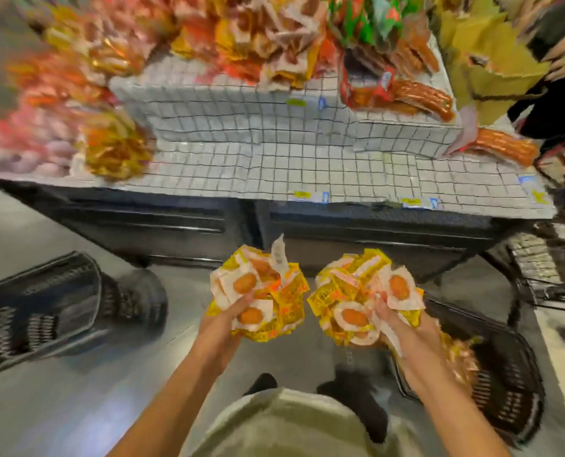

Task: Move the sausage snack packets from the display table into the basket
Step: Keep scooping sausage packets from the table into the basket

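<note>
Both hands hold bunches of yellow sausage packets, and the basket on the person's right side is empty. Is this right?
Not quite. The head view shows both hands, left hand and right hand, holding yellow packets, but the basket on the right already has packets in it.

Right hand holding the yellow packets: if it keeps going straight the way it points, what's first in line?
Probably the dark front of the display table. The right hand, gripping a bunch of packets, points forward and up toward it; nothing shows between, though depth is unclear.

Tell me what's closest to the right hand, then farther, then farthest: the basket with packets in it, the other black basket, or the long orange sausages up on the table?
From the right hand:
1. Basket with packets, just beside it.
2. Long orange sausages, up on the table's right.
3. Other black basket, far left on the floor.
</note>
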Available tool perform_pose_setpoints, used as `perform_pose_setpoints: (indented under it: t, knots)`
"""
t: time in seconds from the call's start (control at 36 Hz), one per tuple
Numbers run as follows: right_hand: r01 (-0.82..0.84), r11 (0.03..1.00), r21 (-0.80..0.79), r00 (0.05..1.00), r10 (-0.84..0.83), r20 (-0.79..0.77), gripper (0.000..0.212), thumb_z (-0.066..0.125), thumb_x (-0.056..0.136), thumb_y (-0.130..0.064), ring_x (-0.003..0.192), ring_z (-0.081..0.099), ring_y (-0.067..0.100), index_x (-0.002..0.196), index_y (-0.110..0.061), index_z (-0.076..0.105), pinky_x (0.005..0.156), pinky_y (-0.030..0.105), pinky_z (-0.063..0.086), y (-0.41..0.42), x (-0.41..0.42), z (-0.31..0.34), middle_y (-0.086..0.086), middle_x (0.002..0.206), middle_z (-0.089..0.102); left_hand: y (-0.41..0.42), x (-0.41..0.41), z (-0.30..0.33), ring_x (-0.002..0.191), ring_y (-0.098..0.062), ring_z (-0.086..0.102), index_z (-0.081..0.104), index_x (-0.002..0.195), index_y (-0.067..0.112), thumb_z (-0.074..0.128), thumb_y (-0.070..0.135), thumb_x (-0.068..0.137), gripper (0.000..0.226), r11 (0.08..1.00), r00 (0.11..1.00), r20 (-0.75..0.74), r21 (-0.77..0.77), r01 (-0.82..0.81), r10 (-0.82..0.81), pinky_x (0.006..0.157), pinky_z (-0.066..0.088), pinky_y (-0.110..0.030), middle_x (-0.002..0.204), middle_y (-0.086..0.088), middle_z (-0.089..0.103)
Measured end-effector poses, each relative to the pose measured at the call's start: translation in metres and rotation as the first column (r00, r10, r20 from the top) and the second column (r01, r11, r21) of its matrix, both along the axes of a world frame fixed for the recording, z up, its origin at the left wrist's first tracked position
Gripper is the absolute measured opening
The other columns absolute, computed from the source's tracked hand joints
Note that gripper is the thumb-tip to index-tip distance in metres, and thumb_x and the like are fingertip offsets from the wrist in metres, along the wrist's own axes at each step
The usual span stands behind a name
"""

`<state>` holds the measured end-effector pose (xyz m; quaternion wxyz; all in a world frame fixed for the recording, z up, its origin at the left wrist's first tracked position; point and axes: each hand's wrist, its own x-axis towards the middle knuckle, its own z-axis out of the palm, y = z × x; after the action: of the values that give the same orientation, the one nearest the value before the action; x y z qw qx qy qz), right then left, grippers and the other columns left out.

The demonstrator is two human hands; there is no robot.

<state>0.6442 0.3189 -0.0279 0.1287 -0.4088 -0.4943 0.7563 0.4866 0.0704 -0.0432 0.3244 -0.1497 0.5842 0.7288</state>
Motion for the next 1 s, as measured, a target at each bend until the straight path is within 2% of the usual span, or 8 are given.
perform_pose_setpoints:
  t: [0.14, 0.22, 0.39, 0.53, 0.61, 0.67, 0.92, 1.0]
  knots:
    - [-0.123, 0.991, -0.060, 0.992, 0.124, 0.017, 0.055, 0.076, 0.080, -0.024, 0.113, 0.070, 0.026, 0.133, -0.018, 0.064, 0.099, 0.048, 0.055, -0.072, -0.056, 0.006, 0.005, 0.123, 0.073, -0.089, -0.013, 0.003, 0.114, -0.034, 0.066, 0.061, 0.133, 0.010, 0.067, 0.020, 0.088, 0.046, 0.988, 0.988, -0.044, -0.035, -0.148, 0.147, 0.093, 0.053, -0.050, 0.127, -0.016, 0.068]
    - [-0.191, 0.976, -0.101, 0.981, 0.194, 0.021, 0.047, 0.074, 0.085, -0.020, 0.112, 0.071, 0.025, 0.131, -0.017, 0.065, 0.100, 0.049, 0.053, -0.105, -0.087, 0.010, 0.005, 0.121, 0.074, -0.131, -0.018, 0.005, 0.108, -0.031, 0.067, 0.064, 0.128, 0.009, 0.070, 0.021, 0.082, 0.048, 0.969, 0.969, -0.039, -0.038, -0.244, 0.242, 0.084, 0.055, -0.042, 0.125, -0.018, 0.068]
    - [-0.314, 0.933, -0.174, 0.948, 0.317, -0.007, 0.042, 0.076, 0.078, -0.025, 0.094, 0.076, 0.015, 0.119, -0.023, 0.071, 0.062, 0.025, 0.060, -0.141, -0.147, 0.016, -0.001, 0.109, 0.078, -0.190, -0.031, -0.002, 0.107, -0.024, 0.070, 0.067, 0.125, 0.013, 0.062, 0.016, 0.093, 0.032, 0.920, 0.920, -0.017, 0.004, -0.392, 0.392, 0.076, 0.060, -0.032, 0.123, -0.013, 0.071]
    - [-0.416, 0.899, -0.140, 0.908, 0.418, -0.013, 0.051, 0.076, 0.078, -0.030, 0.103, 0.074, 0.020, 0.127, -0.021, 0.067, 0.067, 0.030, 0.062, -0.154, -0.204, 0.017, 0.002, 0.116, 0.076, -0.212, -0.057, -0.010, 0.111, -0.029, 0.067, 0.060, 0.133, 0.007, 0.059, 0.011, 0.098, 0.036, 0.880, 0.880, -0.022, -0.014, -0.475, 0.474, 0.091, 0.054, -0.044, 0.129, -0.015, 0.067]
    - [-0.447, 0.884, -0.137, 0.894, 0.449, -0.020, 0.048, 0.078, 0.076, -0.029, 0.098, 0.075, 0.017, 0.122, -0.023, 0.069, 0.063, 0.026, 0.060, -0.159, -0.242, 0.013, 0.001, 0.113, 0.077, -0.218, -0.079, -0.012, 0.106, -0.027, 0.068, 0.060, 0.133, 0.005, 0.061, 0.009, 0.096, 0.037, 0.844, 0.844, -0.025, -0.029, -0.536, 0.536, 0.085, 0.056, -0.042, 0.126, -0.016, 0.068]
    - [-0.476, 0.870, -0.129, 0.879, 0.476, -0.027, 0.047, 0.079, 0.074, -0.032, 0.098, 0.075, 0.016, 0.120, -0.025, 0.070, 0.065, 0.026, 0.061, -0.163, -0.269, 0.011, -0.001, 0.112, 0.077, -0.221, -0.097, -0.011, 0.114, -0.033, 0.067, 0.060, 0.134, 0.007, 0.062, 0.008, 0.095, 0.039, 0.829, 0.830, -0.037, -0.040, -0.558, 0.557, 0.092, 0.055, -0.047, 0.129, -0.017, 0.067]
    - [-0.558, 0.815, -0.155, 0.830, 0.553, -0.080, 0.051, 0.078, 0.079, -0.038, 0.114, 0.070, 0.023, 0.128, -0.027, 0.068, 0.097, 0.045, 0.053, -0.171, -0.394, 0.009, 0.002, 0.123, 0.074, -0.223, -0.198, 0.028, 0.111, -0.032, 0.069, 0.060, 0.133, 0.014, 0.065, 0.011, 0.091, 0.043, 0.770, 0.770, -0.086, -0.040, -0.636, 0.632, 0.082, 0.059, -0.040, 0.124, -0.015, 0.070]
    - [-0.555, 0.819, -0.146, 0.831, 0.550, -0.077, 0.048, 0.078, 0.077, -0.038, 0.110, 0.072, 0.018, 0.124, -0.033, 0.068, 0.095, 0.044, 0.053, -0.170, -0.430, 0.014, -0.001, 0.122, 0.074, -0.218, -0.240, 0.034, 0.106, -0.033, 0.068, 0.060, 0.133, 0.008, 0.064, 0.005, 0.091, 0.042, 0.742, 0.742, -0.088, -0.042, -0.669, 0.664, 0.087, 0.056, -0.044, 0.125, -0.021, 0.068]
